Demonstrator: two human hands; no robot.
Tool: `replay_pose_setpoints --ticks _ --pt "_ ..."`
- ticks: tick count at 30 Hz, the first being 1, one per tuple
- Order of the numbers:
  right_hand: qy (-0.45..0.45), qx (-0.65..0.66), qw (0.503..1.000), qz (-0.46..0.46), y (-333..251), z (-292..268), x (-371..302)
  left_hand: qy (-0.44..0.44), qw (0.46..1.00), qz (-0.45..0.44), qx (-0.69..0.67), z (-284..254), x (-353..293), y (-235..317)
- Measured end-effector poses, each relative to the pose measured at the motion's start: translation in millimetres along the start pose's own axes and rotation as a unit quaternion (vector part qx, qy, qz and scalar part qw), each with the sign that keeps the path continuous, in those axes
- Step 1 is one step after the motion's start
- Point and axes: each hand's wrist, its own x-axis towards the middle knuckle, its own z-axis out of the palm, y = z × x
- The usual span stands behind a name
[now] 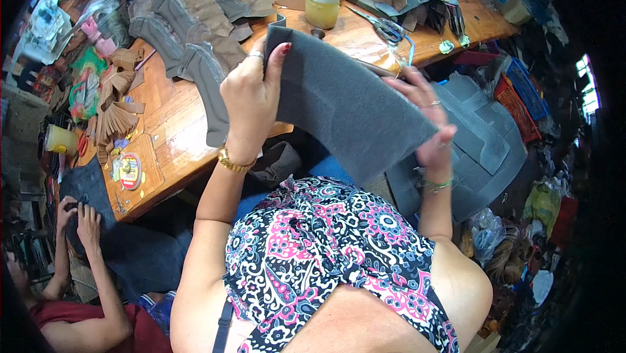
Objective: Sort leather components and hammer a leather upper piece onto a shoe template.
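Observation:
A dark grey ribbed panel point(352, 99), cut with a curve, is held up tilted over my lap at the table's near edge. My left hand point(253, 95) is closed on its upper left end, thumb on the near face and the other fingers mostly hidden behind. At the panel's right edge is my right hand point(427, 115), fingers stretched and apart, slightly blurred; whether it touches the panel is hard to tell. More grey sheet pieces point(486, 147) lie stacked to the right. Brown and grey cut pieces point(195, 33) overlap on the table to the left.
The wooden table point(166, 134) holds a white-lidded jar point(322, 6), scissors point(378, 25), a round tin point(130, 170) and tan fringed strips point(117, 105). Red and blue baskets point(521, 102) stand at right. A co-worker's hands point(81, 219) handle dark material at lower left.

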Motion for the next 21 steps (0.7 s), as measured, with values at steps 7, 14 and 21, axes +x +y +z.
replay_pose_setpoints --ticks 7,14,21 --pt "0.036 -0.053 0.991 -0.118 -35 83 30 0.04 0.991 -0.049 -0.119 -5 -10 -33" --pt "0.033 0.157 0.987 -0.025 20 103 89 -0.007 0.806 -0.206 -0.555 -69 -43 -84" --pt "-0.041 0.288 0.956 0.037 35 132 106 -0.006 0.778 -0.272 -0.566 -109 -55 -89"
